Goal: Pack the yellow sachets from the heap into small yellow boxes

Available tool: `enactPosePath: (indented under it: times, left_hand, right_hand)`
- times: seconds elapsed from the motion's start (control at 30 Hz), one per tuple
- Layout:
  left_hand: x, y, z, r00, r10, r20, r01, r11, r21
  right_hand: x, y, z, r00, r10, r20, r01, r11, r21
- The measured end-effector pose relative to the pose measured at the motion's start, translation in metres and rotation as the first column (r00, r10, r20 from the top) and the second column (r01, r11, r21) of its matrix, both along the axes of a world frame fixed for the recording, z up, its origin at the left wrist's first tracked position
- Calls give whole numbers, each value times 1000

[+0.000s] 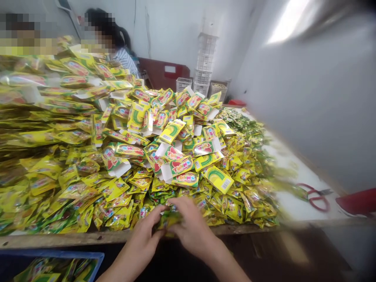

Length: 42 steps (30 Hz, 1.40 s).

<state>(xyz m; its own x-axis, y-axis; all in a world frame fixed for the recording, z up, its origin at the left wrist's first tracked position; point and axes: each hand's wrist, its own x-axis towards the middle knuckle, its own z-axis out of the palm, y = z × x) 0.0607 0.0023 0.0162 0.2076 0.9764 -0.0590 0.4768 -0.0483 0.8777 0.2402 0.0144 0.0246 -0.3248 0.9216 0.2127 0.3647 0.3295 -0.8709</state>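
Note:
Both hands meet at the table's front edge, low in the middle of the view. My left hand (147, 237) curls its thumb and fingers around the left side of a few small yellow-green packets (169, 219). From the right, my right hand (189, 225) bends its fingers over the same packets, slightly blurred. Beyond them lies a heap of yellow and green candy packets (120, 213). Small printed boxes (182, 166), several with white flaps open, rest on top of the heap.
Red-handled scissors (319, 201) lie on the white tabletop at right, near a red object (357, 203). A blue bin (98, 256) holds packets at lower left. White crates (202, 72) stand behind; a person in a striped shirt (126, 60) sits at back left.

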Motion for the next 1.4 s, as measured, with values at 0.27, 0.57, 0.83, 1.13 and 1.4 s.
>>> enactPosePath:
  times: [0.27, 0.57, 0.83, 1.13, 1.4]
  left_hand:
    - [39, 24, 25, 954, -188, -236, 215, 972, 98]
    - [64, 80, 19, 923, 252, 290, -219, 965, -141]
    - [50, 86, 28, 838, 410, 361, -426, 904, -38]
    - [15, 28, 35, 952, 75, 298, -31, 988, -150]
    - [12, 3, 27, 950, 129, 284, -114, 991, -69]
  right_hand:
    - [29, -8, 15, 891, -96, 444, 4, 979, 203]
    - [62, -6, -5, 964, -245, 101, 246, 969, 5]
    - [66, 4, -7, 933, -334, -133, 314, 938, -149]
    - [23, 21, 40, 806, -279, -522, 239, 960, -144]
    - [17, 20, 44, 994, -104, 41, 93, 975, 203]
